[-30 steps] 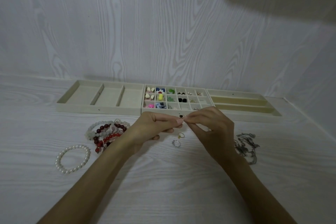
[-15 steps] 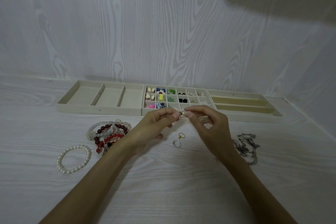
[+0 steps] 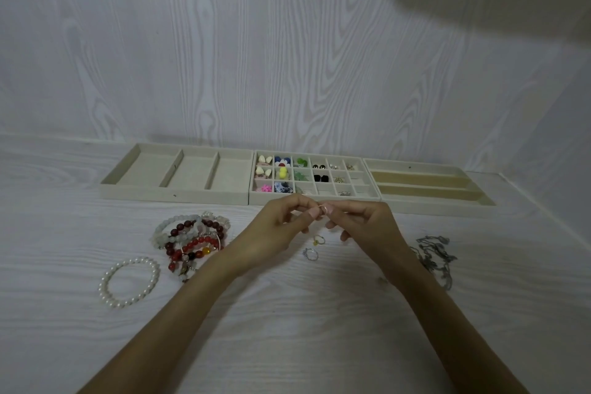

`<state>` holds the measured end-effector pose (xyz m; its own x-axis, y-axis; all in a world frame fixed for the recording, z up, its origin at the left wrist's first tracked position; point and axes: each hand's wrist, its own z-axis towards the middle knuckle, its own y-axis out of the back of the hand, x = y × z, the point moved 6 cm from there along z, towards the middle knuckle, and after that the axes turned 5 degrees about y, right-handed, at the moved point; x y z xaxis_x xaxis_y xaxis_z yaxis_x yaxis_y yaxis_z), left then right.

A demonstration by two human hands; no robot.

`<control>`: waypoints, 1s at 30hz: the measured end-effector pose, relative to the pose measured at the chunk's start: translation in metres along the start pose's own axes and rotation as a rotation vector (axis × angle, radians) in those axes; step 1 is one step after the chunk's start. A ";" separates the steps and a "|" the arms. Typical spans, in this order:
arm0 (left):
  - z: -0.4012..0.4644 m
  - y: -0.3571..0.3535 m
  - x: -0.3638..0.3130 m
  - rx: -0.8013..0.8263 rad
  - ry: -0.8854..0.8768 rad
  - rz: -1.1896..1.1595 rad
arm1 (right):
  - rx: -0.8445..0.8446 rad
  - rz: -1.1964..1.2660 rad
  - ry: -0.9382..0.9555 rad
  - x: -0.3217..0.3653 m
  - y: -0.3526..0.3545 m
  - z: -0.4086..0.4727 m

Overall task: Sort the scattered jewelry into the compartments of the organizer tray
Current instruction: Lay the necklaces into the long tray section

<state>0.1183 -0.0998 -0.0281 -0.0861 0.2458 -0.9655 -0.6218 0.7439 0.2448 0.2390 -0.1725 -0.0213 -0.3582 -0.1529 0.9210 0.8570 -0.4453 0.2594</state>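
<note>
My left hand [image 3: 275, 227] and my right hand [image 3: 367, 221] meet just in front of the middle organizer tray [image 3: 315, 198], both pinching one small silver ring [image 3: 320, 210] between their fingertips. That tray has many small compartments, most holding coloured earrings and studs. Two more rings lie on the table below my hands: one with a yellow stone [image 3: 318, 239] and a silver one [image 3: 310, 254]. A pile of red and pale bead bracelets [image 3: 192, 238] and a pearl bracelet [image 3: 129, 281] lie to the left. A tangle of grey chains [image 3: 435, 254] lies at the right.
A beige tray [image 3: 174, 193] with three wide compartments sits left of the middle tray. A tray [image 3: 431, 203] with long narrow slots sits to its right. All stand along the wood-grain wall. The table's right edge runs diagonally past the chains.
My hands have stayed together in front of the middle tray, shifting slightly while turning the small ring between the fingertips. The jewelry on the table has not moved.
</note>
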 end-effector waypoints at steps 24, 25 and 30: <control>0.144 0.010 -0.015 0.351 0.275 1.116 | 0.415 -1.029 0.150 0.013 0.024 0.114; 0.147 0.011 -0.011 0.338 0.284 1.134 | 0.425 -1.060 0.155 0.012 0.021 0.117; 0.144 0.022 -0.005 0.226 0.268 1.023 | 0.494 -1.129 0.111 0.006 0.016 0.128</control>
<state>0.2175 0.0052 -0.0050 -0.6671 0.6921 -0.2757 -0.0028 0.3677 0.9299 0.2986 -0.0676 0.0256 -0.9960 0.0158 0.0874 0.0875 0.0009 0.9962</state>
